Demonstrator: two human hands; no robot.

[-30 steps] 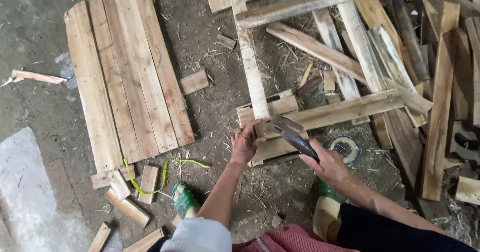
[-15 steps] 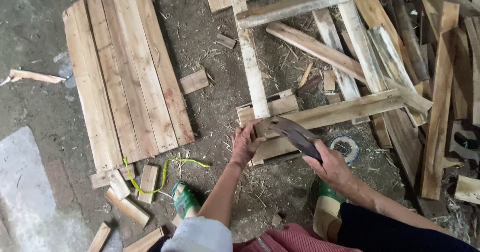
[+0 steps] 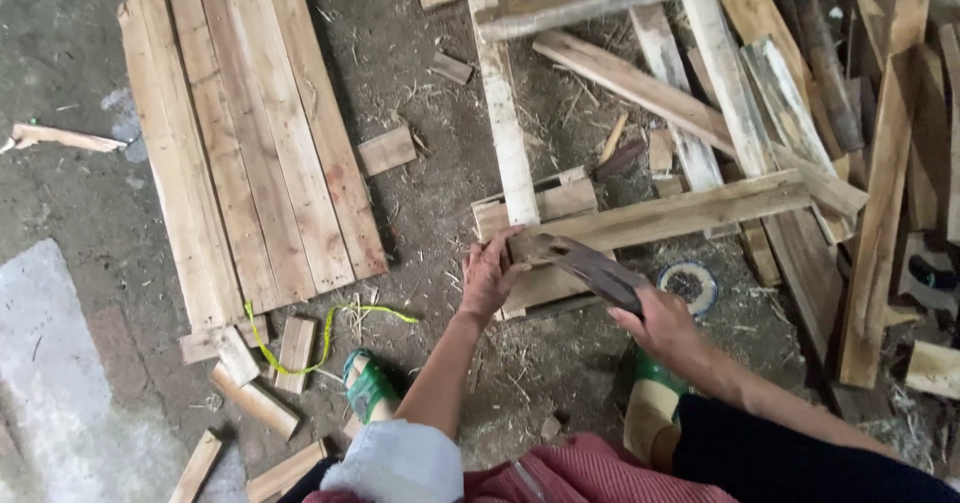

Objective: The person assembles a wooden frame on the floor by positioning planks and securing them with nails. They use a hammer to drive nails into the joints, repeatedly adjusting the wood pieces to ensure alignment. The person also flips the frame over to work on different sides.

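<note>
Right hand (image 3: 665, 328) clenched round the handle of a dark curved metal blade (image 3: 585, 263); blade runs up-left from the fist, its tip reaching the left hand (image 3: 490, 278). Left hand grips the near edge of a pale wooden block (image 3: 540, 208) w/ fingers curled over it, blade lying across that block just beside the fingers. A long rough wooden slat (image 3: 680, 213) runs rightward from btwn the hands, nailed into a broken pallet frame (image 3: 505, 133) above them. Right of the right hand, touching dirt floor: round blue-rimmed lid (image 3: 688, 285). Well left of left hand: flat panel of pale planks (image 3: 250, 143). Below left hand: yellow-green cord (image 3: 330, 323), green sandal (image 3: 368, 385).
</note>
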